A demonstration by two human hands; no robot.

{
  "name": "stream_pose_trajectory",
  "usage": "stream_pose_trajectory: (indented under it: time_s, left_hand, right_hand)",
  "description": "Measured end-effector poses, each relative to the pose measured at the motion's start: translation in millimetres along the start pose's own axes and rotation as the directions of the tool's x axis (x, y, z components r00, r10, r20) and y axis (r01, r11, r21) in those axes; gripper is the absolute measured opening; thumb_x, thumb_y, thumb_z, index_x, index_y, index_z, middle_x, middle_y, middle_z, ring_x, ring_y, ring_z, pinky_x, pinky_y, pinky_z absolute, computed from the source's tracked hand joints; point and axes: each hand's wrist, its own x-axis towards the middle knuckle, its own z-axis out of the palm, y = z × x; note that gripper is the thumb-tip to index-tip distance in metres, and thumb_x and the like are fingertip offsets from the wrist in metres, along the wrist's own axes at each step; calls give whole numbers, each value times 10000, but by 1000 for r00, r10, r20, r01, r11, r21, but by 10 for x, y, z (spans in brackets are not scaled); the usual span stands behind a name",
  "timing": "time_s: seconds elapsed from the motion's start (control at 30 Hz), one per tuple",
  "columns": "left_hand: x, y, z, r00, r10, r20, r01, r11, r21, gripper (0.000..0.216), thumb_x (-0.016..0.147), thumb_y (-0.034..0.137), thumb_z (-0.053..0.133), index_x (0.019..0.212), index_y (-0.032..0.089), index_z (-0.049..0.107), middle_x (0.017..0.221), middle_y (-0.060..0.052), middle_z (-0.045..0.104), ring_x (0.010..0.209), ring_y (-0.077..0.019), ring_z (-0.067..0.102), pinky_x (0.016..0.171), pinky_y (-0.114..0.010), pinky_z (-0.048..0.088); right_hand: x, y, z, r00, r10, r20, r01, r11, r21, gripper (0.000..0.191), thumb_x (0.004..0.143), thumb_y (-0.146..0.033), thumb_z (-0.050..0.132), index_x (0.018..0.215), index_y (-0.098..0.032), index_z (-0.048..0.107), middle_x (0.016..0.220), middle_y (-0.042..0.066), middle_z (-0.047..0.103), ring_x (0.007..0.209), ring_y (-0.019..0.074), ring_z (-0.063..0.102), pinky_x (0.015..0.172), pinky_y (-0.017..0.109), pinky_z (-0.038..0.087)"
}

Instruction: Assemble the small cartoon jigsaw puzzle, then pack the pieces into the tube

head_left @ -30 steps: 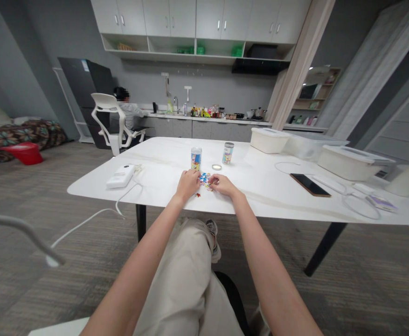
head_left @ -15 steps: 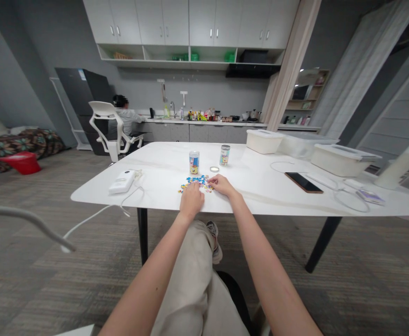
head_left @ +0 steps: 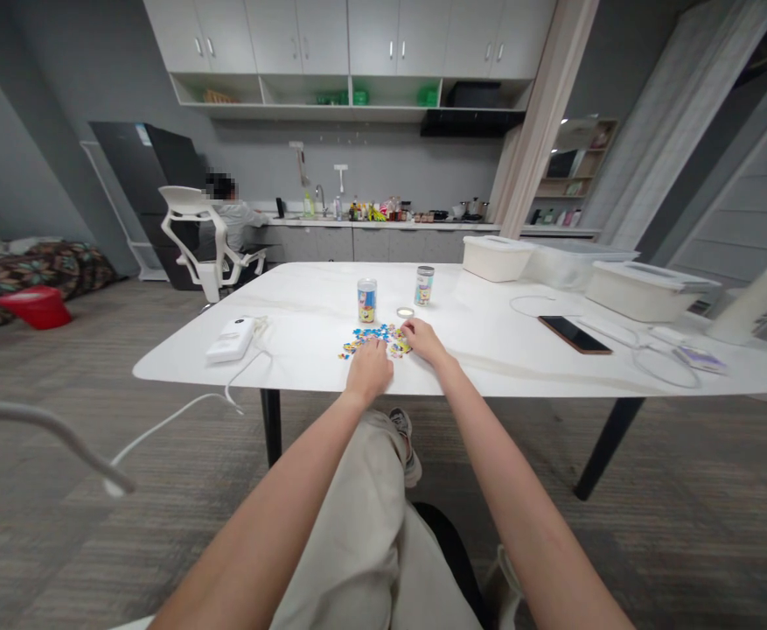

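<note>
A spread of small, colourful jigsaw puzzle pieces (head_left: 363,334) lies on the white table (head_left: 304,350), mostly blue and yellow. My left hand (head_left: 370,369) rests at the near edge of the pieces, its fingers bent down onto them and their tips partly hidden. At the right side of the pile, my right hand (head_left: 424,339) has thumb and fingers drawn together at the pieces; whatever is between them is too small to make out. Just behind the pile stands a clear can with a cartoon print (head_left: 366,301). A round lid (head_left: 405,312) lies beyond my right fingers.
A second printed can (head_left: 423,286) stands farther back. To the left is a white power adapter (head_left: 230,339) with a cable. On the right are a phone (head_left: 575,335), cables and lidded white boxes (head_left: 498,259). A person sits in a white chair (head_left: 190,229) at the far left.
My right hand has moved slightly right and away from my left hand, along the pile's edge. My left hand stays at the near side. The camera view has shifted a little.
</note>
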Motion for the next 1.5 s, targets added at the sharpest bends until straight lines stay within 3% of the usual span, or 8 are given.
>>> stream_pose_trajectory:
  time_s: [0.17, 0.33, 0.43, 0.6, 0.77, 1.03, 1.23, 1.5]
  left_hand:
    - [-17, -26, 35, 999, 35, -39, -36, 999, -18, 262, 859, 100, 432, 1070, 113, 588, 1107, -151, 648, 1064, -248, 593, 963, -369, 441]
    - [-8, -49, 83, 977, 215, 9, -215, 976, -34, 304, 883, 103, 419, 1128, 161, 588, 1205, -105, 653, 1195, -207, 553, 1078, -365, 377]
    - [-13, -46, 86, 980, 197, 19, -197, 980, -20, 297, 887, 117, 422, 1124, 171, 591, 1207, -98, 659, 1213, -204, 546, 1127, -395, 324]
    - [-33, -22, 69, 991, 135, -7, -135, 991, 4, 325, 884, 141, 423, 1174, 130, 569, 1218, -133, 646, 1213, -228, 541, 1173, -431, 233]
    - [-26, -9, 64, 999, -3, -33, 4, 1000, 16, 287, 872, 172, 447, 1105, 96, 596, 1172, -165, 649, 1183, -259, 552, 1139, -434, 275]
    - [-6, -45, 68, 984, 178, 27, -176, 982, -63, 314, 901, 148, 425, 1122, 159, 648, 1206, -92, 668, 1203, -213, 542, 1146, -413, 284]
    - [8, -51, 67, 988, 152, 42, -148, 985, -92, 297, 906, 162, 446, 1103, 161, 668, 1202, -92, 672, 1185, -216, 559, 1148, -407, 286]
    - [1, -36, 60, 994, 108, 13, -107, 989, -101, 272, 888, 159, 460, 1048, 167, 680, 1133, -95, 691, 1139, -224, 586, 1148, -404, 293]
  right_hand:
    - [3, 79, -36, 983, 174, -55, -177, 982, -60, 176, 864, -166, 523, 854, -166, 700, 889, 65, 713, 829, 165, 626, 840, 275, 454]
    - [-8, 88, -44, 979, 187, -83, -198, 969, -145, 200, 847, -159, 533, 898, -135, 724, 930, 98, 689, 858, 170, 620, 847, 266, 452]
    - [-19, 64, -82, 987, 146, -68, -154, 980, -127, 206, 810, -130, 536, 894, -135, 724, 896, 80, 689, 815, 160, 609, 793, 254, 454]
    - [-58, 53, -159, 979, 55, 196, -59, 998, 17, 97, 731, -213, 674, 763, -141, 729, 700, 27, 681, 676, 142, 589, 633, 221, 424]
    - [-76, 28, -159, 975, 36, 221, -33, 999, -16, 305, 611, -344, 808, 826, -135, 755, 724, 26, 687, 663, 146, 593, 597, 224, 417]
    - [-83, 6, -134, 969, 53, 243, -71, 995, 63, 212, 651, -247, 796, 814, -128, 732, 833, 71, 733, 739, 162, 639, 712, 256, 479]
    - [-71, 41, -63, 977, 7, 214, -47, 983, 180, 281, 630, -127, 757, 895, -126, 663, 848, 33, 705, 707, 118, 612, 699, 238, 482]
    - [-48, -26, -109, 986, -26, 166, 0, 988, 152, 137, 822, -198, 605, 849, -151, 731, 859, 50, 749, 777, 155, 654, 749, 251, 480]
